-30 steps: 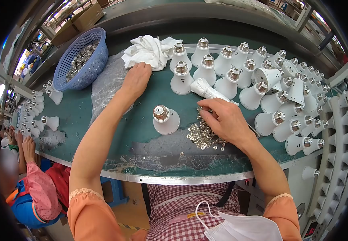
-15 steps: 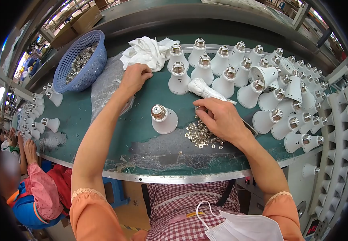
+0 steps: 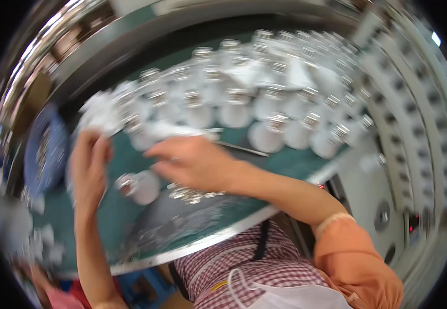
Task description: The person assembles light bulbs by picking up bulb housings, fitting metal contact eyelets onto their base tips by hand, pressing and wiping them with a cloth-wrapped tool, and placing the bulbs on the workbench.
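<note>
Motion blurs the whole head view. My left hand (image 3: 90, 167) is raised left of a lone white bulb (image 3: 145, 187) with a metal screw base, near a crumpled white cloth (image 3: 99, 114). Its fingers are bent, but smeared. My right hand (image 3: 200, 164) hovers over a pile of small metal contact caps (image 3: 192, 194), right of the lone bulb. Its fingers are drawn together; whatever is in them is too blurred to make out. Behind it lies a white-wrapped handle (image 3: 174, 131) with a thin metal rod (image 3: 245, 149).
Many white bulbs (image 3: 235, 110) crowd the back and right of the green table (image 3: 94, 234). A blue basket (image 3: 48, 152) of metal parts stands at left. White racks (image 3: 388, 103) rise at right. Another person's sleeve (image 3: 61, 298) shows at lower left.
The view has swung right, so the table's contents appear farther left. My right hand has come closer to the lone bulb, which still stands beside the caps.
</note>
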Motion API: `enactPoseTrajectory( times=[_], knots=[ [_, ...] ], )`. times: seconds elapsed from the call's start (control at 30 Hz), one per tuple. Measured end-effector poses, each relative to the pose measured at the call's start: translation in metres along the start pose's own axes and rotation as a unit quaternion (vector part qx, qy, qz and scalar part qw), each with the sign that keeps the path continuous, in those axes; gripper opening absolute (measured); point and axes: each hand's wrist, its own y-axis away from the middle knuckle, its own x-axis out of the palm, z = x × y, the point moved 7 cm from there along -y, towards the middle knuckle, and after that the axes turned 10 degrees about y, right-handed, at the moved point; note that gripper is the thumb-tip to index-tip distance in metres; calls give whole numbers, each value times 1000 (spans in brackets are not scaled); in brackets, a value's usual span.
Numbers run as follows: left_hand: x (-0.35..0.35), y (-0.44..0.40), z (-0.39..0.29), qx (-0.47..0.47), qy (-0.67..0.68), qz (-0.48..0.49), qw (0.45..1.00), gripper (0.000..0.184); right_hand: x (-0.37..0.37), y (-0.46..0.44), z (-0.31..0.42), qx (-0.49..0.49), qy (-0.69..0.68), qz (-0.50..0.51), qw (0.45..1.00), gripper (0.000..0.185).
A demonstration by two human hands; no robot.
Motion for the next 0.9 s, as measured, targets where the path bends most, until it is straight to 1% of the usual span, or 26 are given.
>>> enactPoseTrajectory(
  times=[0.03, 0.07, 0.1, 0.13, 0.17, 0.23, 0.27, 0.3, 0.33, 0.37, 0.43, 0.47, 0.5, 0.57, 0.6, 0.7, 0.73, 0.8, 0.83, 0.87, 0.9],
  knots=[
    [11, 11, -11, -3, 50, 26, 998, 13, -5, 0, 8, 22, -17, -5, 1000, 23],
    [20, 20, -25, -2, 50, 56, 997, 11, -9, -1, 15, 34, -28, -4, 999, 21],
    [28, 33, -22, -30, 103, 60, 992, 6, -13, -1, 21, 40, -46, -3, 998, 20],
    [33, 43, -16, -63, 148, 59, 985, 3, -18, 5, 22, 59, -29, -22, 998, 20],
    [42, 49, -18, -56, 152, 83, 983, 3, -18, 9, 27, 56, -28, -28, 998, 18],
    [55, 64, -10, -133, 328, 68, 933, 19, -18, 23, 32, 52, -24, -37, 998, 17],
    [58, 68, -9, -133, 327, 74, 933, 19, -17, 30, 33, 47, -56, -59, 996, 16],
    [66, 72, -7, -158, 366, 95, 912, 27, -18, 35, 33, 40, -89, -79, 992, 15],
    [72, 77, -5, -183, 404, 114, 889, 34, -20, 40, 31, 53, -124, -96, 986, 15],
    [74, 79, -3, -184, 402, 117, 890, 34, -21, 43, 31, 54, -125, -99, 986, 15],
    [83, 82, -2, -204, 467, 137, 850, 39, -19, 47, 28, 82, -207, -66, 973, 15],
    [85, 85, -2, -213, 497, 121, 833, 39, -20, 48, 30, 81, -208, -67, 972, 15],
    [86, 85, -2, -212, 495, 120, 834, 39, -22, 49, 31, 88, -207, -74, 971, 15],
    [97, 93, 0, -289, 592, 151, 737, 40, -24, 49, 34, 93, -209, -79, 970, 15],
    [97, 93, 1, -287, 592, 149, 738, 40, -24, 49, 35, 103, -217, -79, 967, 15],
    [107, 100, 1, -324, 652, 150, 669, 49, -22, 49, 33, 118, -228, -70, 964, 16],
    [108, 102, 5, -323, 653, 148, 669, 49, -20, 49, 31, 124, -232, -61, 963, 16],
    [106, 104, 13, -295, 701, 128, 637, 45, -20, 48, 31, 128, -221, -59, 965, 16],
    [106, 106, 18, -294, 701, 126, 637, 45, -19, 48, 30, 134, -208, -59, 967, 16],
    [106, 109, 22, -304, 730, 116, 602, 44, -17, 48, 30, 133, -209, -57, 967, 16],
    [106, 111, 25, -313, 757, 105, 565, 44, -18, 47, 32, 121, -167, -72, 976, 15]
  ],
)
